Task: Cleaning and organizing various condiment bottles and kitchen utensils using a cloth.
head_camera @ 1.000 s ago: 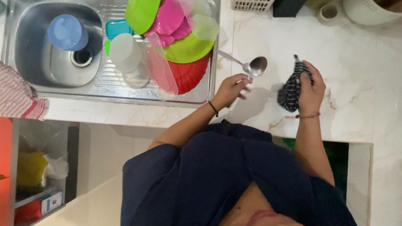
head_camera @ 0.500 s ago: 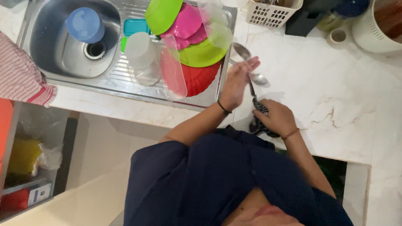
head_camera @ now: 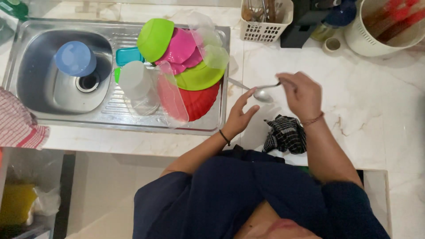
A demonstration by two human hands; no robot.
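My right hand (head_camera: 302, 94) pinches the thin handle of a metal spoon (head_camera: 268, 86) just above the white marble counter (head_camera: 367, 115). A second metal spoon (head_camera: 263, 95) lies on the counter below it, its handle pointing toward the drainboard. To the left, my left hand (head_camera: 240, 117) holds nothing, its fingers spread and its fingertips close to the lying spoon's bowl. A black-and-white checked cloth (head_camera: 285, 135) sits crumpled on the counter near the front edge, between my two forearms, with neither hand touching it.
A steel sink (head_camera: 40, 102) at the left holds an upturned blue cup (head_camera: 74, 58). Its drainboard carries green, pink and red plates (head_camera: 199, 95) and clear containers. A white utensil basket (head_camera: 264, 24), a white tub (head_camera: 380, 42) and a small cup stand at the back. A red checked towel (head_camera: 17, 119) hangs at far left.
My right hand let go of the checked cloth, which now lies on the counter, and rose to take a spoon handle. My left hand released its spoon and opened.
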